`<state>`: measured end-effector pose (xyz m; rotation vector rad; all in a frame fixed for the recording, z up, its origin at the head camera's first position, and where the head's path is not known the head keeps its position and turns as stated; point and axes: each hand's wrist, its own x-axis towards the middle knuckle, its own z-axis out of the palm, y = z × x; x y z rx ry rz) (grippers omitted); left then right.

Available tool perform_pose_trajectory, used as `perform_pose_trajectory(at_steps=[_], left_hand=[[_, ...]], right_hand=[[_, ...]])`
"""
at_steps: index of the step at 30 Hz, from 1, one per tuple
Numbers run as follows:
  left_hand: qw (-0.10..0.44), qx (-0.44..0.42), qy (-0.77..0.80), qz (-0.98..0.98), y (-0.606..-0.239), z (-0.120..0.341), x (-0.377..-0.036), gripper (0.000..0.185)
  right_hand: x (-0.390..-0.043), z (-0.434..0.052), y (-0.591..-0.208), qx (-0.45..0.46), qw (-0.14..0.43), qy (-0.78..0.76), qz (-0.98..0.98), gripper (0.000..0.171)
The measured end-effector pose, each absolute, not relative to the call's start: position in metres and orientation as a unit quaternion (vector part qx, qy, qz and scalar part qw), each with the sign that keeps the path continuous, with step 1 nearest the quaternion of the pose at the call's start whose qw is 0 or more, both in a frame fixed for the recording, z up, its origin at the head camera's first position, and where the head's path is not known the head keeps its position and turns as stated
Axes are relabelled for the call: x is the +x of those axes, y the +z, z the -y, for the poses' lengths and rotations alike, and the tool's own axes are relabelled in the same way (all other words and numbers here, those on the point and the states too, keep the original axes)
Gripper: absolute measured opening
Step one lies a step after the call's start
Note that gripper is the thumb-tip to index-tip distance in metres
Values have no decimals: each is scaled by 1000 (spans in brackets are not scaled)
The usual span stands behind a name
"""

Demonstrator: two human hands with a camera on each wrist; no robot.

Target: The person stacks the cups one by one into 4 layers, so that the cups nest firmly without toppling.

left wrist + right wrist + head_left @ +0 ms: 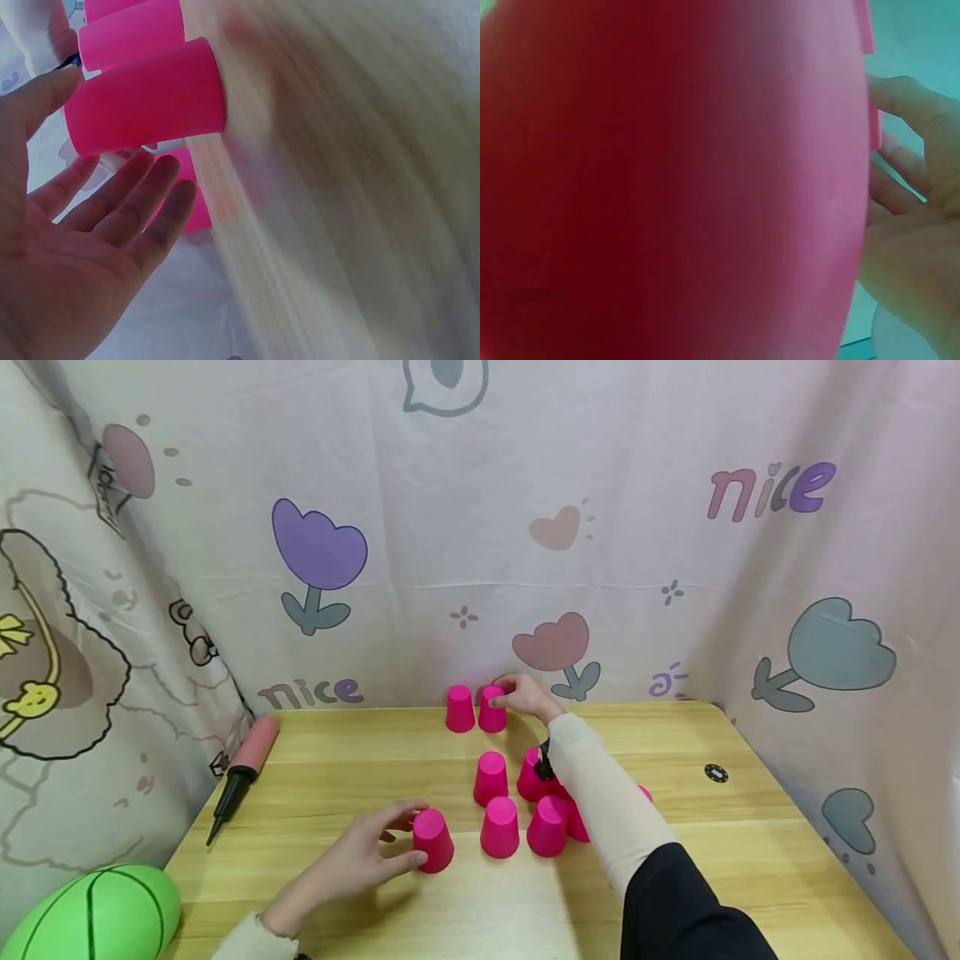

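Pink Along the Far Edge

At the desk's (322, 777) far edge, the right hand (528, 697) grips an upside-down cup (491, 717) beside a matching cup (460, 710). Left of the clustered cups (499, 829), the left hand (360, 853) lightly pinches another cup (435, 842). A poker chip (716, 773) lies near the right edge.

on the patterned cloth backdrop (450, 527), the word "nice" (772, 492) can be read at the upper right of the head view, its "n" pink and its "e" purple. a second "nice" (311, 693) stands left of centre, just above the tabletop (345, 760). lettering (107, 487) at the upper left is folded and illegible.
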<state>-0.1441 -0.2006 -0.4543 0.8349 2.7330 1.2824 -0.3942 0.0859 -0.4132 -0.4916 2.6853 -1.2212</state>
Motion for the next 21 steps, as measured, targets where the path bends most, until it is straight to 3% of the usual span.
perform_pose_trajectory(at_steps=[9, 21], left_hand=[[-6, 261, 404, -877, -459, 196, -144, 59], [-4, 245, 414, -877, -462, 188, -146, 49]], right_hand=[[-395, -85, -417, -159, 73, -409, -896, 42], [-388, -95, -404, -183, 55, -405, -894, 54]])
